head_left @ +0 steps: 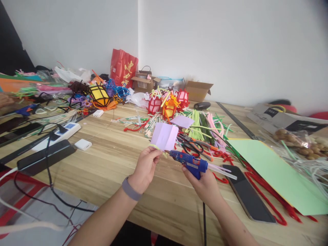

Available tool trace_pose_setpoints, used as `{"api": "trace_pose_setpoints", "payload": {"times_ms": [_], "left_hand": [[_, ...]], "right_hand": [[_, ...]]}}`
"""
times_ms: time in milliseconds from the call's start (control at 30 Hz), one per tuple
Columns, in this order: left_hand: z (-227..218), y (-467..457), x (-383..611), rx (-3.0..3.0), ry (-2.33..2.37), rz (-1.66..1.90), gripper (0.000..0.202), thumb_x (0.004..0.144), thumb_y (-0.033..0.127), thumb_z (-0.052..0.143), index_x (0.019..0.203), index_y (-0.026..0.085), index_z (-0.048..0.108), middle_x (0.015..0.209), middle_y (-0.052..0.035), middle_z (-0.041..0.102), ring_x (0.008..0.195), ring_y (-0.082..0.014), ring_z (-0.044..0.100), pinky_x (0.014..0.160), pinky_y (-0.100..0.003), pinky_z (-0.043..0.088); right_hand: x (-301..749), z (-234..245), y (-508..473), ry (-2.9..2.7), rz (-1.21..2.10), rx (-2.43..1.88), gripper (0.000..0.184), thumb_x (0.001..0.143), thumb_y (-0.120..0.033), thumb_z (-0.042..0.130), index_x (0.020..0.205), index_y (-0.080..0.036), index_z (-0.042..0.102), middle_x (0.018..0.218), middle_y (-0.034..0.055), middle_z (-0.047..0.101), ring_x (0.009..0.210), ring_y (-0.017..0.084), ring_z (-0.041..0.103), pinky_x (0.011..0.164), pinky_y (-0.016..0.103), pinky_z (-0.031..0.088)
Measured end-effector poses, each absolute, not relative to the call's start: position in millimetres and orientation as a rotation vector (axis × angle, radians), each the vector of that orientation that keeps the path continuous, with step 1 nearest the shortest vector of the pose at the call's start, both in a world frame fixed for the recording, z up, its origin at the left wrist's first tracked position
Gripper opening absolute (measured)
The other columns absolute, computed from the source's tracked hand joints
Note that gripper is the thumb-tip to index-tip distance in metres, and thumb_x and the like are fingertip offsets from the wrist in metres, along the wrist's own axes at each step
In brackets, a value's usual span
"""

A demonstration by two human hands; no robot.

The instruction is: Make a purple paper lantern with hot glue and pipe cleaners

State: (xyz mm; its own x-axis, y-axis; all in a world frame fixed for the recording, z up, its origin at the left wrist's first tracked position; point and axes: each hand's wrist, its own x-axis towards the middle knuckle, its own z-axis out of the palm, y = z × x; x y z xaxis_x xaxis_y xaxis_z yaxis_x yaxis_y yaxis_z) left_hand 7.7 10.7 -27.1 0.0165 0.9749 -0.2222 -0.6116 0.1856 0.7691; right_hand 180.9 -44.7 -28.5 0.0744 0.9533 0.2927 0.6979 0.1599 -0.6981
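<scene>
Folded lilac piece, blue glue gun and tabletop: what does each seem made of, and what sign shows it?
Folded lilac piece: probably paper or thin card, matte, with straight creases.
Blue glue gun: likely hard plastic, slightly glossy, with a moulded body.
Tabletop: wood or wood-look laminate, low sheen; striped grain shows.

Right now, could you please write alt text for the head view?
A person's left hand holds folded purple paper while the right hand grips a blue glue gun, its nozzle close to the paper. The wooden table bears lantern-shaped crafts, a phone and green sheet.
</scene>
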Motion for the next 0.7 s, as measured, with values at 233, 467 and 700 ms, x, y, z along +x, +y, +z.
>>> {"api": "trace_pose_setpoints", "payload": {"times_ms": [233, 467, 700], "left_hand": [[-26.1, 10.2, 7.2, 0.538, 0.830, 1.323, 0.015, 0.057, 0.006, 0.067, 0.057, 0.016, 0.054, 0.055, 0.0040, 0.052, 0.051, -0.0063, 0.042, 0.051, -0.019, 0.031], [-24.3, 9.9, 7.6, 0.493, 0.831, 1.327, 0.016, 0.059, 0.002, 0.063, 0.056, 0.015, 0.055, 0.053, 0.0040, 0.052, 0.050, -0.0059, 0.042, 0.050, -0.018, 0.031], [-23.4, 9.3, 7.9, 0.483, 0.822, 1.329, 0.016, 0.057, 0.002, 0.065, 0.056, 0.015, 0.056, 0.054, 0.0041, 0.053, 0.050, -0.0057, 0.043, 0.050, -0.018, 0.031]], "right_hand": [[182.8, -31.2, -45.2, -1.691, 0.410, -1.606, 0.033, 0.077, -0.050, 0.051, 0.071, -0.020, 0.064, 0.059, 0.0047, 0.066, 0.052, 0.020, 0.059, 0.047, 0.029, 0.044], [181.2, -32.0, -45.1, -1.680, 0.412, -1.584, 0.031, 0.077, -0.048, 0.052, 0.073, -0.020, 0.065, 0.062, 0.0047, 0.067, 0.054, 0.020, 0.060, 0.050, 0.029, 0.046], [181.1, -30.8, -46.0, -1.688, 0.387, -1.551, 0.029, 0.078, -0.046, 0.053, 0.074, -0.020, 0.066, 0.065, 0.0045, 0.069, 0.058, 0.021, 0.063, 0.053, 0.028, 0.048]]}}
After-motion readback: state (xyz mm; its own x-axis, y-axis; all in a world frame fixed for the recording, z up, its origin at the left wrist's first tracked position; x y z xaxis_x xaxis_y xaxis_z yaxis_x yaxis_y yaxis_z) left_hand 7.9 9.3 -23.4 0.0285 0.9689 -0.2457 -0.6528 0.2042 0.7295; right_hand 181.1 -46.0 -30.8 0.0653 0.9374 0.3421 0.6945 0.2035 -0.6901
